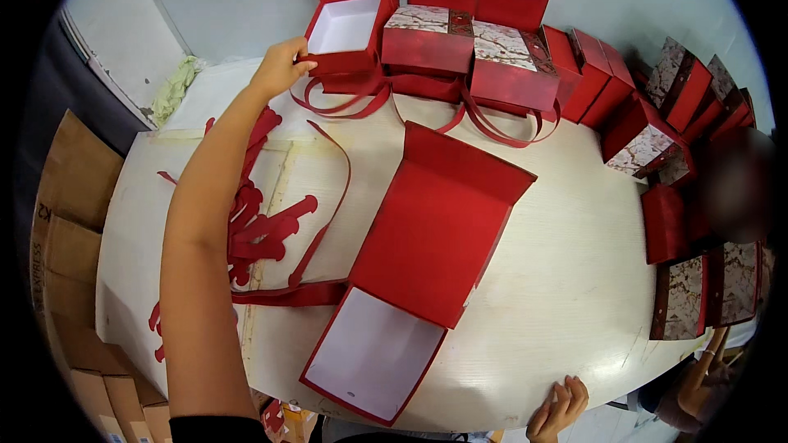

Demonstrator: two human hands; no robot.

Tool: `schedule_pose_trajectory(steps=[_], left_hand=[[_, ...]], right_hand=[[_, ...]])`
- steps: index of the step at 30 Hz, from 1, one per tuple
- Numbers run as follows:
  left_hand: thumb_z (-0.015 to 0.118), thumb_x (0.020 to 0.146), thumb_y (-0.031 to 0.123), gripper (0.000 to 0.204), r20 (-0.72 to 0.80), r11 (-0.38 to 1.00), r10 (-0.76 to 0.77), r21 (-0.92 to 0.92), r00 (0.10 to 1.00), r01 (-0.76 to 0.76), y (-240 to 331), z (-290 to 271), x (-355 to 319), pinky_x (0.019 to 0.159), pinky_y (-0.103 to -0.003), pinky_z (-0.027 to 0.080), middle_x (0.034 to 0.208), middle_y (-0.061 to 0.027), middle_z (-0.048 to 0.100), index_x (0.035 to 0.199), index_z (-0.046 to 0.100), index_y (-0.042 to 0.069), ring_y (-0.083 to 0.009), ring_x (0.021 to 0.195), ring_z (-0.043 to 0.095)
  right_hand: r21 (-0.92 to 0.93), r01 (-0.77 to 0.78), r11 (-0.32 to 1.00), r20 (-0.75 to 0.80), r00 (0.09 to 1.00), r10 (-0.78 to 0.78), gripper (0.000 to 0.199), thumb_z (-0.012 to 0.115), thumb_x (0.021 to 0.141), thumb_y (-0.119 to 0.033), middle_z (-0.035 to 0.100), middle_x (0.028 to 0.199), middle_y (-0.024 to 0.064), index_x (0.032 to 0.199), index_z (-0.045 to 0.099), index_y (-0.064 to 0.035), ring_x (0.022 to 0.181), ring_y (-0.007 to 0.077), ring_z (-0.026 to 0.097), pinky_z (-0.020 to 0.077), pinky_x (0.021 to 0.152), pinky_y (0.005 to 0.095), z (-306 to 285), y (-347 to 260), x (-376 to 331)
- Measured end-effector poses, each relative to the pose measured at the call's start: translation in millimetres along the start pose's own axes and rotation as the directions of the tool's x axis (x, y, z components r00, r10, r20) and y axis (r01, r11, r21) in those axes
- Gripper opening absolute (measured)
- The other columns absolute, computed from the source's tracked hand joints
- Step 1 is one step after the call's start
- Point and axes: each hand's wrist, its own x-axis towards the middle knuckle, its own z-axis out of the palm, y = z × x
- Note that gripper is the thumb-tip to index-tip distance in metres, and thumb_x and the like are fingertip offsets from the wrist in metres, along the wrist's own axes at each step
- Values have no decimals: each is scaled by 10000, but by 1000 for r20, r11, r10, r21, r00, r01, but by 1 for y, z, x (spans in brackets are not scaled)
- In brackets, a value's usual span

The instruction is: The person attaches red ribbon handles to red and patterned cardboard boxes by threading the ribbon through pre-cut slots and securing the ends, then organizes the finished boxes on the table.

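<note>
Fingers (296, 47) of the left hand (283, 68) clamp the near-left corner of an open box (343, 61); the right hand (561, 408), well apart, curls loosely at the table (566, 295) edge. Between them lies a second open box (439, 230). Ribbons (261, 239) lie beside the left forearm (197, 279); more boxes (427, 49) stand right of the left hand.

Even from this far off, I made out a short black sleeve (217, 430), plain where it showed, its hem crossing the upper part of the left arm (201, 303). Beyond it I saw that arm bare past the elbow, and the left hand (281, 68) bare too. The right hand (560, 410) showed me bare, round-tipped fingers (579, 392).
</note>
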Motion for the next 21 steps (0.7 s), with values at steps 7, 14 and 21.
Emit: schedule_pose_trajectory(steps=[7,14,21], left_hand=[[696,796,135,190,1,903,34,429,999,-31,8,-15,34,618,-356,482,765,-185,627,892,622,-11,-267,665,639],[708,765,105,232,-129,892,98,451,987,-30,-10,-3,24,693,-370,489,850,-203,656,950,647,-22,-327,818,641],[665,757,54,622,-205,685,-477,-696,854,216,-42,42,0,853,-337,429,1213,-77,567,1302,371,105,-192,1014,561]], right_hand=[[1,-11,1000,-26,1000,11,223,522,863,-117,587,1068,232,1007,617,25,967,390,553,428,825,464,0,0,3],[14,-24,1000,-36,999,25,220,531,846,-109,593,1059,231,999,625,17,965,388,557,431,821,463,1,-1,3],[14,-36,999,44,998,35,297,477,786,-116,543,1118,255,1012,576,51,1026,406,512,396,883,493,2,9,-12]])
